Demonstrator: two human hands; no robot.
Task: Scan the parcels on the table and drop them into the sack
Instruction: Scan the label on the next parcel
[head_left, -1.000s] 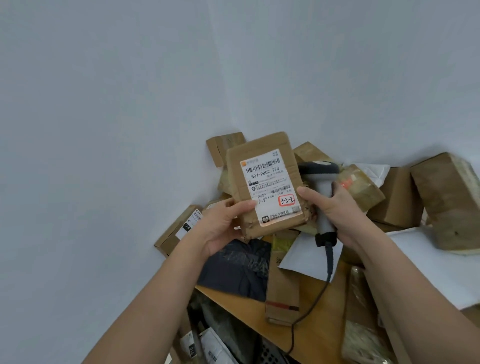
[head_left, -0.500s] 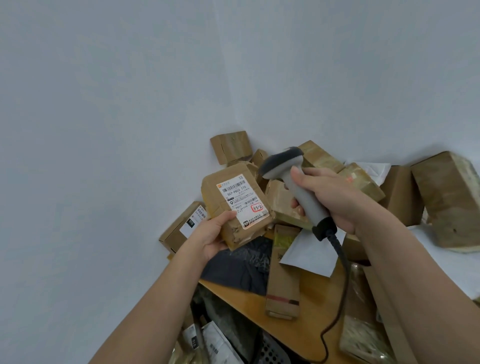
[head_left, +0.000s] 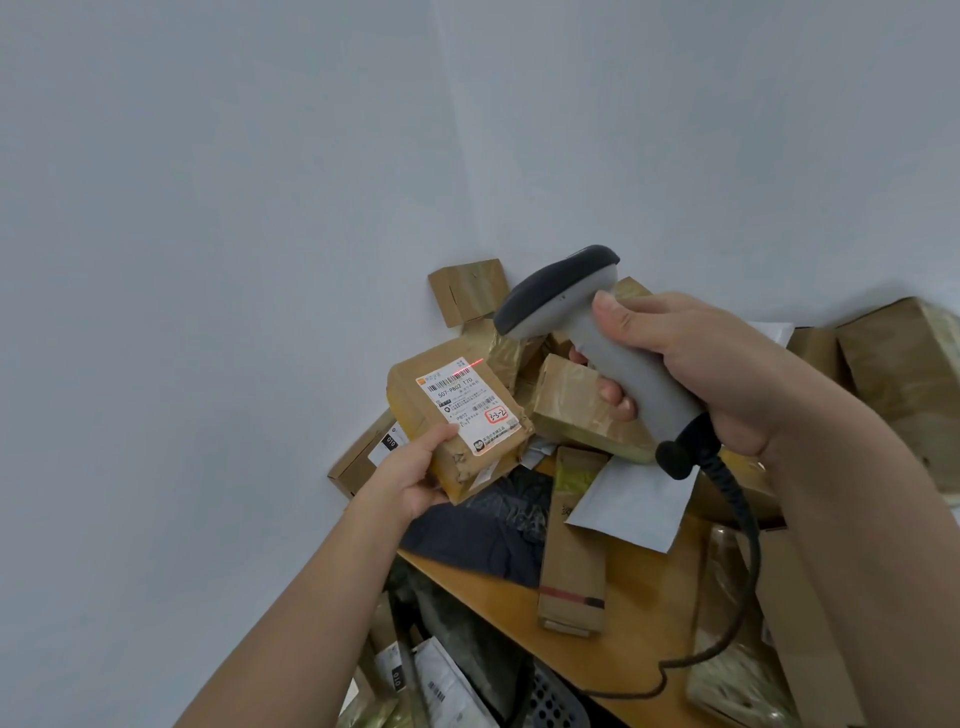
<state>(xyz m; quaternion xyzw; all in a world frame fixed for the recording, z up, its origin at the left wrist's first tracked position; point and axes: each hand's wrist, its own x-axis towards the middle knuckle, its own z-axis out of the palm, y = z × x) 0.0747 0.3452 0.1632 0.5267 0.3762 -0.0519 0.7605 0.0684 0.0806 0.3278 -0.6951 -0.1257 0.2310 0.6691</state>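
So, scanning time.
Left hand grips the taped parcel; right hand wraps the scanner, red line on the label.

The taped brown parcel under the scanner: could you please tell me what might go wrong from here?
The red scan line crosses only the top right corner of the white shipping label, so the barcode may not read. The left hand grips the taped brown cardboard parcel by its lower corner only; it could slip.
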